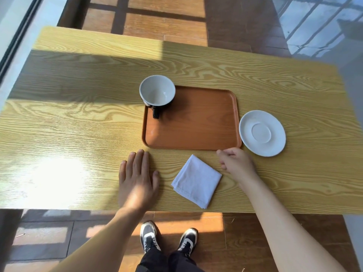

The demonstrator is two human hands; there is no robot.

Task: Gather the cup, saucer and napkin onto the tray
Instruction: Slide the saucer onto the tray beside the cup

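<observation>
Now the left hand (137,179) is lying flat on the wooden surface (68,118), fingers spread out, holding nothing. Next to it, the cup (157,91) is sitting upright in the far left corner of the tray (196,124), with its dark handle pointing at the person. The folded napkin (196,181) is lying on the surface just below the tray, between the two hands. The right hand (236,161) is curling loosely by the tray's near right corner, holding nothing. The saucer (262,133) is sitting on the surface, just beside the tray's right edge.
</observation>
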